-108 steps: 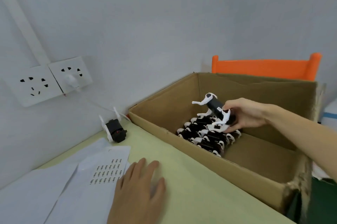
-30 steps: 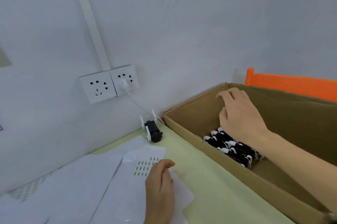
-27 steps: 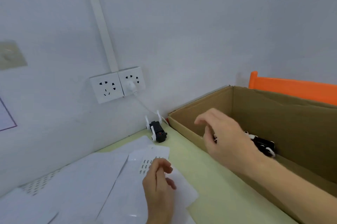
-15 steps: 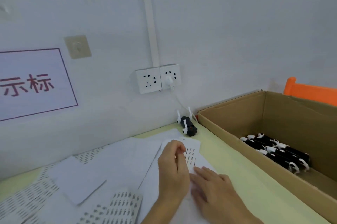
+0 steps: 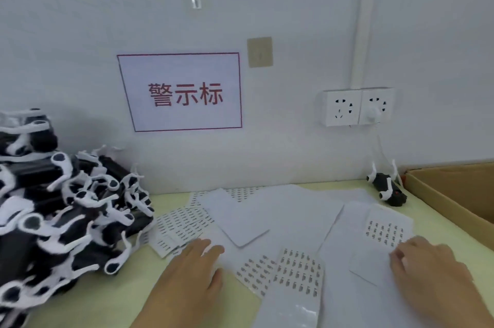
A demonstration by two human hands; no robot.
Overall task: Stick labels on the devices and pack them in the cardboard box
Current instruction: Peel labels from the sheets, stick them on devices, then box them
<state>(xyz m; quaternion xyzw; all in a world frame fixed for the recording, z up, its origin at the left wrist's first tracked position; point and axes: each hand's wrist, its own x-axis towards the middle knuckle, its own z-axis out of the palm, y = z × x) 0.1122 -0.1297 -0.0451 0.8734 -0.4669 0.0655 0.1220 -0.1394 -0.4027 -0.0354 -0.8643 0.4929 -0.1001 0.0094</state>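
label sheets (image 5: pixel 294 271) between left hand (image 5: pixel 192 271), right hand (image 5: pixel 427 269).

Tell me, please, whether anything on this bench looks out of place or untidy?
The label sheets lie askew and overlapping. One device sits alone by the cardboard box, away from the heap of devices. Nothing looks damaged.

White wall sign (image 5: pixel 181 92) with red characters, double wall socket (image 5: pixel 357 107), beige wall plate (image 5: pixel 259 51), white conduit (image 5: pixel 363 20)
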